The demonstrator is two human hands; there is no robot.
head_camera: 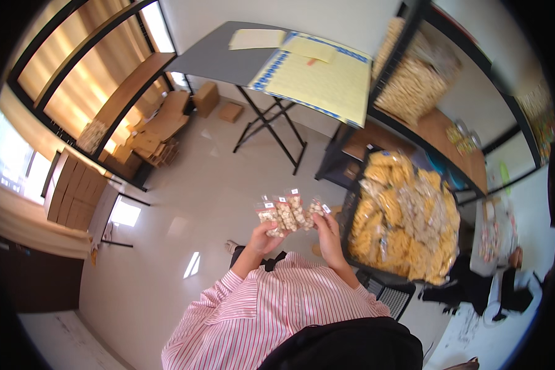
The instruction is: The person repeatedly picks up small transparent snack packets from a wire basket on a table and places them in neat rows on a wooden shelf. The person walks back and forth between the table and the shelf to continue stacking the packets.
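In front of my striped shirt, my left hand (264, 239) grips a fan of several small clear zip packets (283, 214). Pale, round, nut-like pieces fill them, and each visible top carries a small white label. My right hand (328, 231) pinches another such packet (314, 210), its white label tilted to the right. That packet is close beside the fan; whether the two touch I cannot tell. Just right of my right hand stands a dark crate (353, 210) heaped with clear bags of yellow snack pieces (397, 217).
Ahead is a grey folding table (212, 53) with a yellow, blue-edged sheet (321, 81) and papers (257, 39). A shelf rack (444, 138) at right holds a large bag of snacks (411, 88) and jars (462, 137). Cardboard boxes (76, 189) and another rack (120, 88) line the left.
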